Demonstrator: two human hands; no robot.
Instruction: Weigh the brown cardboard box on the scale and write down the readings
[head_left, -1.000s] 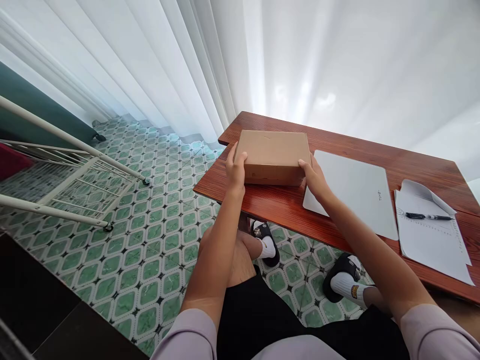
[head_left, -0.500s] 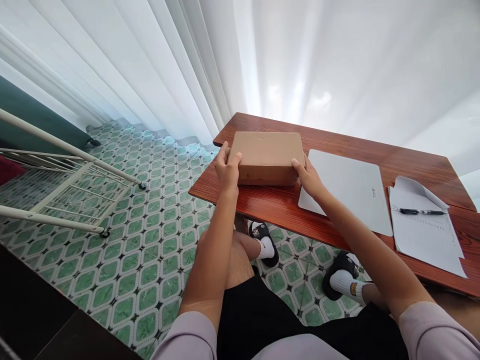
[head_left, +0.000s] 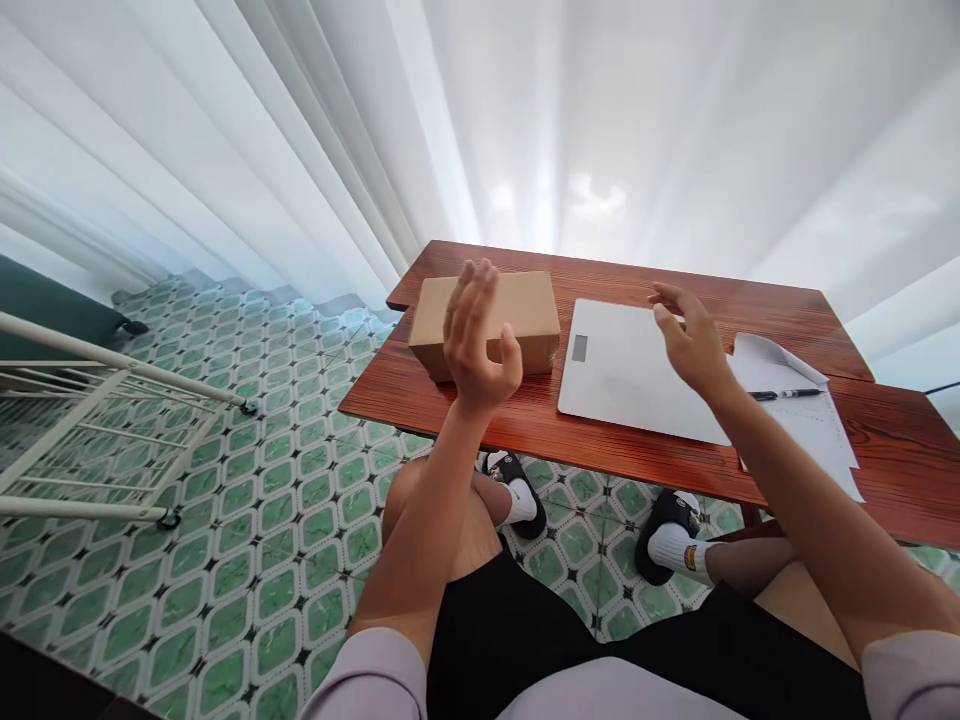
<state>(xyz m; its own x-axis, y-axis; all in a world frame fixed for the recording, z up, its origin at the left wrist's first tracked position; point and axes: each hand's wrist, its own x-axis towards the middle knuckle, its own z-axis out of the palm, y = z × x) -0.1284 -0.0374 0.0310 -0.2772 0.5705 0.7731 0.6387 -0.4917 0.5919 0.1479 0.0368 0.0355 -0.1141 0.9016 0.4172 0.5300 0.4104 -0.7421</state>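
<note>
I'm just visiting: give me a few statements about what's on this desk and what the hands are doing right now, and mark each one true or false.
1. Both hands grip the cardboard box. False: the left hand and right hand are open and raised, holding nothing.
2. The box sits near the left end of the wooden desk. True.
3. A pen lies on the paper. True.
4. The flat white board lies on top of the box. False: it lies on the desk beside the box.
5. The floor is plain grey. False: it has green patterned tiles.
</note>
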